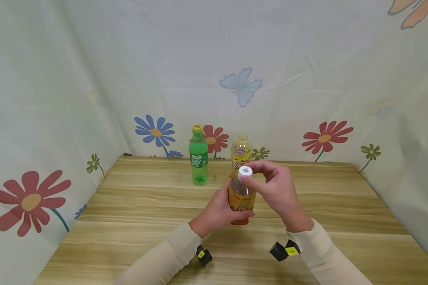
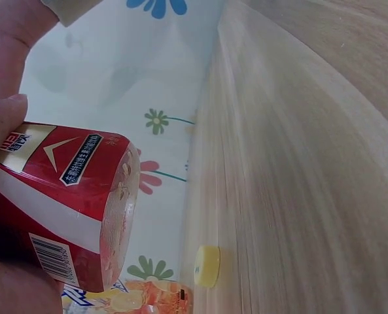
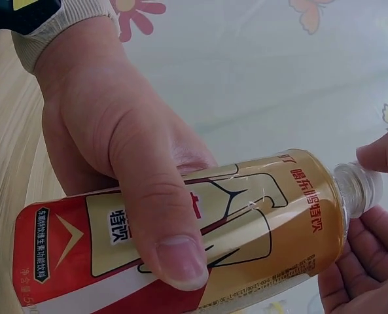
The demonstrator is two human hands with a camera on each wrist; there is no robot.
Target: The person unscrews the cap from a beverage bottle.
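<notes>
Currently both hands are on one bottle (image 1: 241,198), held over the middle of the desk (image 1: 135,221). Left hand (image 1: 217,211) wraps the lower body, thumb across the label; the right wrist view shows the thumb (image 3: 161,222) pressed on the red-and-gold label. Right hand (image 1: 276,190) comes in from above, fingertips pinching the white cap (image 1: 245,171) at the neck. In the right wrist view those fingers (image 3: 370,255) sit around the clear neck.

Bottle is roughly upright in the head view, top leaning slightly towards the right hand. Orange/amber upper part, red band at the base. The left wrist view shows the base (image 2: 115,222) clear of the wood, so it's lifted, not standing.

Both sleeves are beige. A black wrist unit with yellow tag on each forearm: left (image 1: 203,255), right (image 1: 285,250).

Behind, near the far desk edge: a green bottle (image 1: 198,156) with yellow cap, standing upright, left of the hands. A yellow bottle (image 1: 241,152) stands right behind the held one, partly hidden by it; looks uncapped. A loose yellow cap (image 2: 207,266) lies on the desk in the left wrist view.

Floral cloth (image 1: 57,99) with flowers and a butterfly encloses the desk on three sides.
</notes>
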